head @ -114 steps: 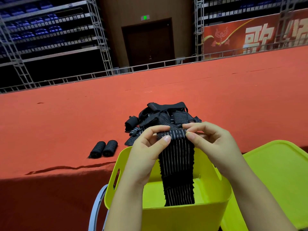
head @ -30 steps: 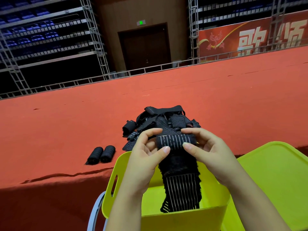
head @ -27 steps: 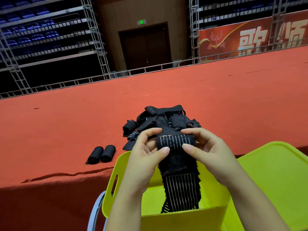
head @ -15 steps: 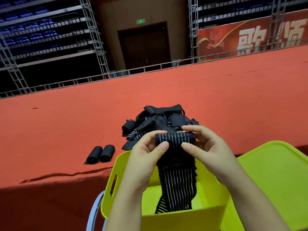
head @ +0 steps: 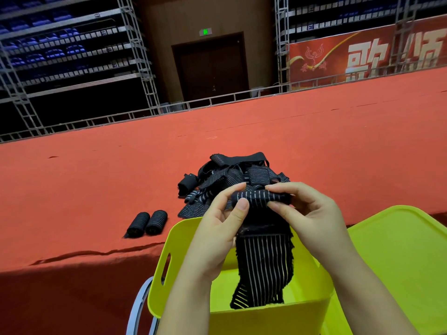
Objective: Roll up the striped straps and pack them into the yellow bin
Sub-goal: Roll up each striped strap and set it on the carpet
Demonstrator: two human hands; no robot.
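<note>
Right over the open yellow bin, both hands are up working on one striped strap. The top end of it is rolled into a tight little cylinder, and the left hand pinches the left end of that roll between thumb and curled fingers, thumb on the near side. The right hand pinches the right end the same way, fingertips curled over the top and thumb underneath. So neither hand is spread; both are clamped on the roll.

The loose tail of the strap hangs straight down from the roll into the bin, with the bottom edge curling a bit near the bin's front wall. Can't really tell if it touches the floor of the bin.

Behind the hands, a messy pile of unrolled straps sits on the red-covered table, pretty much just past the bin's far rim. Off to the left of that pile, two finished rolls lie side by side touching each other, near the table's front edge.

To the right of the bin there's a yellow lid, right up against it. A grey curved rim of something pokes out at the bin's lower left; no clue what it is.
</note>
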